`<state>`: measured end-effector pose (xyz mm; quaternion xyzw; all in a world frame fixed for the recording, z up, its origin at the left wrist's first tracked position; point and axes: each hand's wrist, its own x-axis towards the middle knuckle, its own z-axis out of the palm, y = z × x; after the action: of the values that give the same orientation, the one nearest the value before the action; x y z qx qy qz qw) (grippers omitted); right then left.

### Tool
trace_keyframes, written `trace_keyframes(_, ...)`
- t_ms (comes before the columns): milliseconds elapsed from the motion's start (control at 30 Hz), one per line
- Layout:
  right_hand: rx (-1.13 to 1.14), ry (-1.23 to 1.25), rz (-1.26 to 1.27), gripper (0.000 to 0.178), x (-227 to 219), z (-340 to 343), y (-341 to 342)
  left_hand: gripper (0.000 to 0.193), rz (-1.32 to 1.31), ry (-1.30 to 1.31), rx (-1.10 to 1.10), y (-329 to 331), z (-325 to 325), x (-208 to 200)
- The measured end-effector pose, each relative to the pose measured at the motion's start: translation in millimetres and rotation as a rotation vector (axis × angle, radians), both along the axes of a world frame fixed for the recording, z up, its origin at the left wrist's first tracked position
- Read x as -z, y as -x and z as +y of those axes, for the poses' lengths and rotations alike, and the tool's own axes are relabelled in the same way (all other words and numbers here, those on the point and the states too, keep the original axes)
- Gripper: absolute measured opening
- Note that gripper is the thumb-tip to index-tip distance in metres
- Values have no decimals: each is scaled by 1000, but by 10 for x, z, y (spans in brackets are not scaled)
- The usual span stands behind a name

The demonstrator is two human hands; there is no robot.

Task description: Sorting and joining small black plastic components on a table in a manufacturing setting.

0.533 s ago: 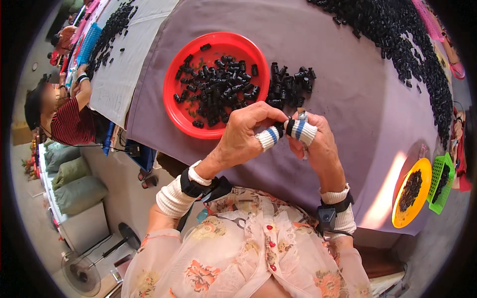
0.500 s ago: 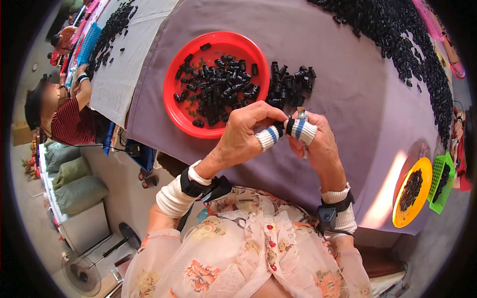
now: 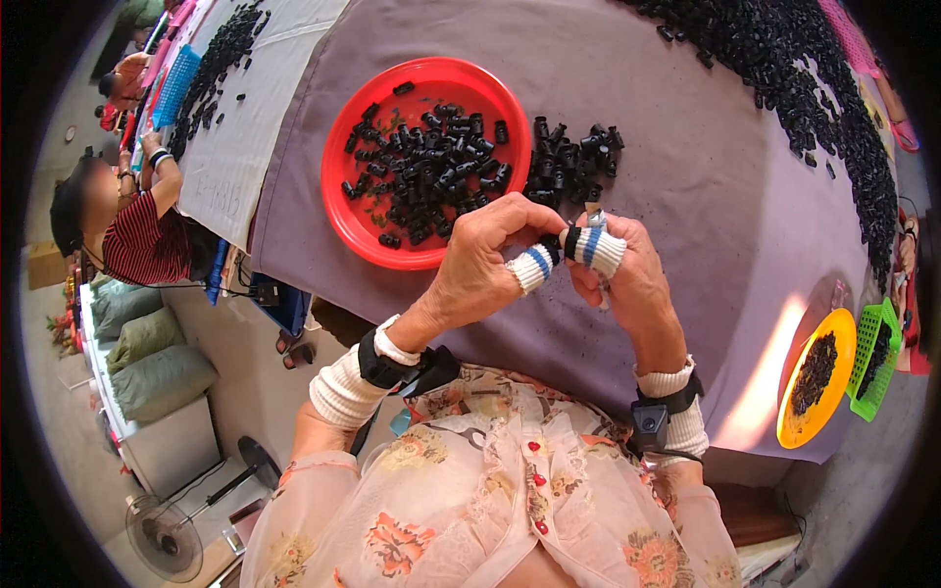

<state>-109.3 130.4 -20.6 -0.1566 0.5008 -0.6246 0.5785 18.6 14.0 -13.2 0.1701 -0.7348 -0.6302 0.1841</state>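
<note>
My left hand [image 3: 477, 257] and my right hand [image 3: 639, 274] meet at the fingertips over the near part of the table, both with white, blue-striped knit finger covers. The left thumb and forefinger pinch a small black part [image 3: 552, 241], mostly hidden by the fingers. In my right hand is a small flat metal tool [image 3: 594, 219], its ends showing above and below the fingers; its exact kind is unclear. Just beyond the left hand stands a red round tray [image 3: 341, 211] with many small black cylindrical plastic parts [image 3: 441, 167]. More such parts [image 3: 573, 162] lie heaped beside it.
A large spread of black pieces [image 3: 784, 78] covers the far right of the purple cloth [image 3: 676, 196]. At the right edge are a yellow plate [image 3: 841, 338] and a green basket [image 3: 887, 318], both holding dark bits. Another person [image 3: 147, 235] works at the left table.
Both hands stay together in nearly the same place, with slight finger movement. The view has shifted a little. The person on the left has shifted their arms slightly.
</note>
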Motion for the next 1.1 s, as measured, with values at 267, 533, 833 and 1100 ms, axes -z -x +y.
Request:
trace_keyframes(267,-9,-7,12,20,39,13,18,26,-107,33,84,-11,-34,-26)
trace_keyframes(533,13,-19,-6,21,4,-2,20,25,-90,4,64,0,-23,-27)
trace_keyframes(833,6,16,-42,20,39,-17,25,21,-54,-173,-31,28,16,-5)
trace_keyframes(1100,107,-4,-112,16,81,38,100,23,8,-764,-95,-58,-85,80)
